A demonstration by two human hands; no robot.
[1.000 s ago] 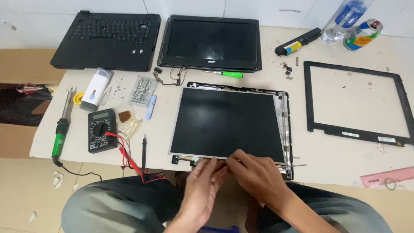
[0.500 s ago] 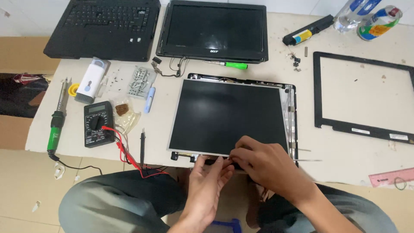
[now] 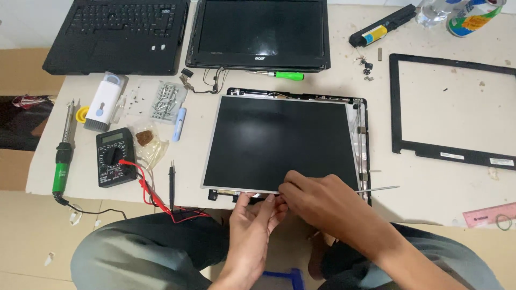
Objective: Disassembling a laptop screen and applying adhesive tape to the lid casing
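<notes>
both hands are pinching the near edge of the bare lcd panel (image 3: 279, 142), which lies flat in its black back cover (image 3: 363, 134) in the middle of the table (image 3: 441, 182). left hand (image 3: 252, 220) grips from below, right hand (image 3: 322, 201) from above with fingers curled. the multimeter (image 3: 114, 157) and soldering iron (image 3: 63, 156) sit off to the left, the empty bezel (image 3: 457, 156) to the right.

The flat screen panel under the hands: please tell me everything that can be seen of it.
The screen panel is a thin rectangle with a dark, matte, unlit face and a narrow silver-grey metal edge. It lies flat, face up, in a black back cover on the pale table, its near edge at the table's front. Both hands meet at that near edge: the left hand from below, the right hand resting over the lower right part. What the fingertips pinch there cannot be told. No cracks show.
</notes>
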